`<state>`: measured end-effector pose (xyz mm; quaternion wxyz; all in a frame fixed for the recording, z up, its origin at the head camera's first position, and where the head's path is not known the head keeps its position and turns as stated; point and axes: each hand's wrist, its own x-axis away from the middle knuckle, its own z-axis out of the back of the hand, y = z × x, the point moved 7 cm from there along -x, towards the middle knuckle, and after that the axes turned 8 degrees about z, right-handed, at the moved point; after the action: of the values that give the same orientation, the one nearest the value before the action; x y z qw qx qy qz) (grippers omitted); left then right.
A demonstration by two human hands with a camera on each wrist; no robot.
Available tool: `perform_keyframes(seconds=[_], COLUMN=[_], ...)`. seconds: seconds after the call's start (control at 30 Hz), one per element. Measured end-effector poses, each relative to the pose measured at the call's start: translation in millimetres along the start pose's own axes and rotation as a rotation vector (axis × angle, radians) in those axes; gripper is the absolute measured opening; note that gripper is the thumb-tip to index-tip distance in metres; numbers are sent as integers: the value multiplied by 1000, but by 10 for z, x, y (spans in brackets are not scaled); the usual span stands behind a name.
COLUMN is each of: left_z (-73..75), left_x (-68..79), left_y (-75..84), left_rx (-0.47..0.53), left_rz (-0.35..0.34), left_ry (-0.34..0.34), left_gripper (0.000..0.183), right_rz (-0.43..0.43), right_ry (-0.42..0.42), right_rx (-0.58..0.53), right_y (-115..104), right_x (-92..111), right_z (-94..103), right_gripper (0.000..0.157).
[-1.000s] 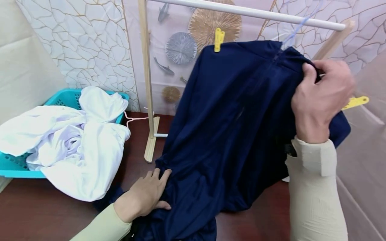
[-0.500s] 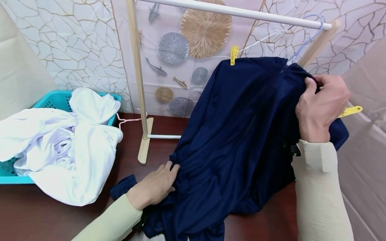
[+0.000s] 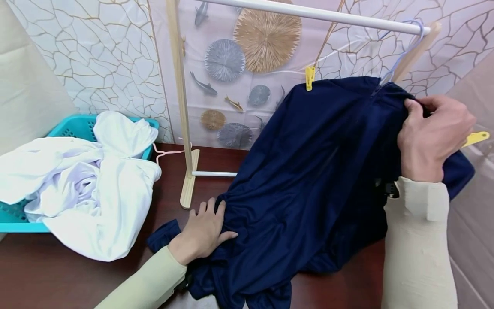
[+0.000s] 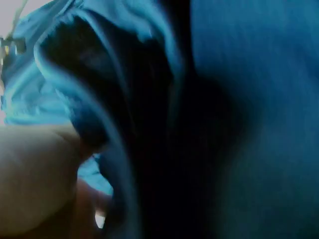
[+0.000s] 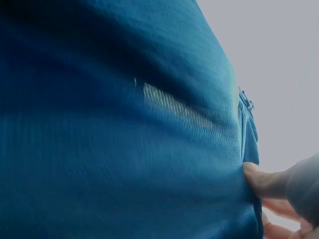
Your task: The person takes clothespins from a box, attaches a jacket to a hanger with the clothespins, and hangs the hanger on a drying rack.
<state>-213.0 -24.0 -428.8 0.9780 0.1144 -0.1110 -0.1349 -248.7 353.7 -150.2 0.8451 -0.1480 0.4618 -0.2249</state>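
Note:
A navy blue zip-neck jacket (image 3: 301,171) hangs slanted from a blue hanger (image 3: 420,36) hooked near the right end of the rack's rod. My right hand (image 3: 434,133) pinches its shoulder beside the collar; the right wrist view shows the thumb (image 5: 264,181) pressed on the fabric. Lower left, my left hand (image 3: 202,231) rests on the jacket's side with fingers and thumb spread. Dark folds fill most of the left wrist view. One yellow clothespin (image 3: 310,78) sits on the left shoulder. Another yellow clothespin (image 3: 477,138) shows partly behind my right hand.
A white rod (image 3: 316,15) tops the wooden rack (image 3: 179,86). To the left, a teal basket (image 3: 27,227) holds a white garment (image 3: 104,201) that spills over its rim. A pink hanger (image 3: 170,152) lies between basket and rack on the dark red-brown table (image 3: 58,274).
The jacket's clipped left shoulder has shifted right and down relative to the rack. My left hand has moved right with the fabric; its thumb, tucked half a second ago, is now spread.

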Motion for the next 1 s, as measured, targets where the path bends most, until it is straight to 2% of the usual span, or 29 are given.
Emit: perform_keyframes(seconds=[0.07, 0.2, 0.27, 0.33, 0.47, 0.53, 0.63, 0.77, 0.9, 1.0], left_z=[-30, -177, -234, -258, -253, -266, -303, -334, -287, -179], left_x=[50, 119, 91, 10, -181, -277, -443, -616, -601, -448], left_y=[85, 285, 363, 431, 619, 712, 820, 891, 888, 824], left_rx=[-6, -62, -120, -186, -266, -270, -256, -173, -112, -110], left_rz=[-42, -151, -156, -134, -115, -119, -124, -124, -134, -154], left_ry=[-46, -239, -309, -332, -333, -332, -284, -203, -182, -187], left_gripper=[95, 109, 109, 106, 93, 86, 77, 72, 73, 71], right_rz=[1, 52, 78, 101, 131, 150, 176, 223, 269, 286], right_ry=[5, -43, -74, -99, -107, -92, -82, -65, -20, 15], right_rx=[-13, -36, -45, -49, -70, -88, -106, -140, -200, -238], right_y=[13, 23, 13, -11, -72, -107, -142, -176, -169, -154], right_x=[-13, -13, -4, 14, 44, 57, 68, 103, 169, 236], right_z=[5, -57, -111, -166, -227, -232, -242, -252, -212, -137], right_gripper=[29, 31, 33, 35, 36, 33, 32, 32, 33, 36])
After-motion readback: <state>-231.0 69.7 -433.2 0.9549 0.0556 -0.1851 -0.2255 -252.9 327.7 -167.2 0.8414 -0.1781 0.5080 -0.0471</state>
